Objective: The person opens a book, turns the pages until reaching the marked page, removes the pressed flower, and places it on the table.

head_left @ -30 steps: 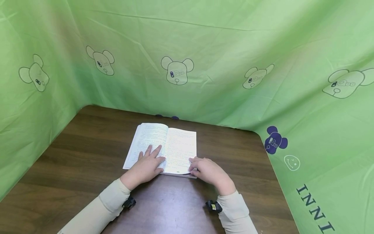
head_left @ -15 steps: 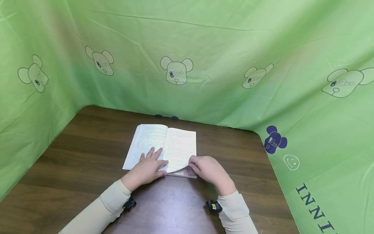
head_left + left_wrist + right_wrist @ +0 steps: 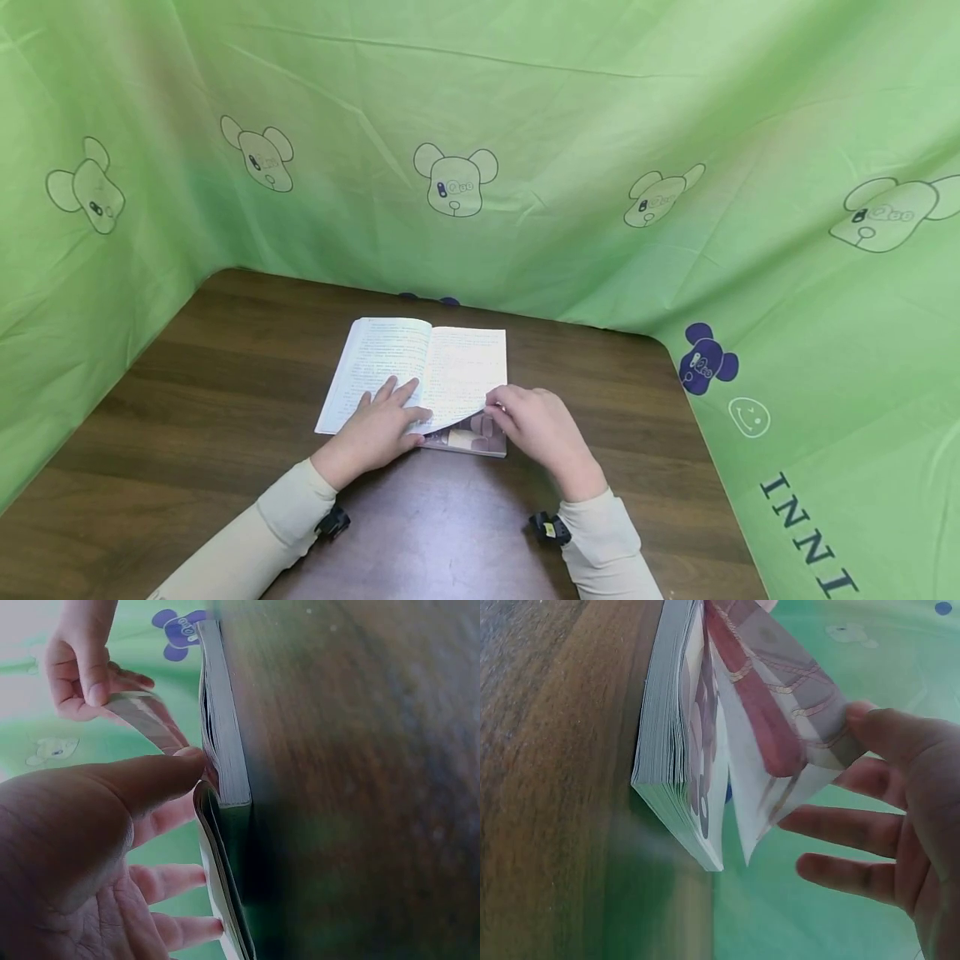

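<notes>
An open book (image 3: 390, 350) lies on the wooden table, pages of small print facing up. My left hand (image 3: 375, 432) rests spread on the lower part of its left page, thumb at the bottom of the fold. With thumb and forefinger, my right hand (image 3: 536, 421) pinches the lower right corner of a page (image 3: 780, 697), which is lifted and curved. The raised page's underside has a reddish printed picture, seen in the right wrist view. Beneath it a printed picture page (image 3: 472, 435) shows. In the left wrist view the thick page block (image 3: 225, 712) stands beside my thumb.
The brown wooden table (image 3: 225, 375) surrounds the book. A green cloth (image 3: 525, 100) with printed bear heads hangs around the back and sides. Each wrist carries a small black device, such as the right wrist device (image 3: 550, 529).
My right hand has taken the right page's lower corner and raised it, moving slightly up and away. The picture page beneath has come into view. My left hand has shifted slightly right.
</notes>
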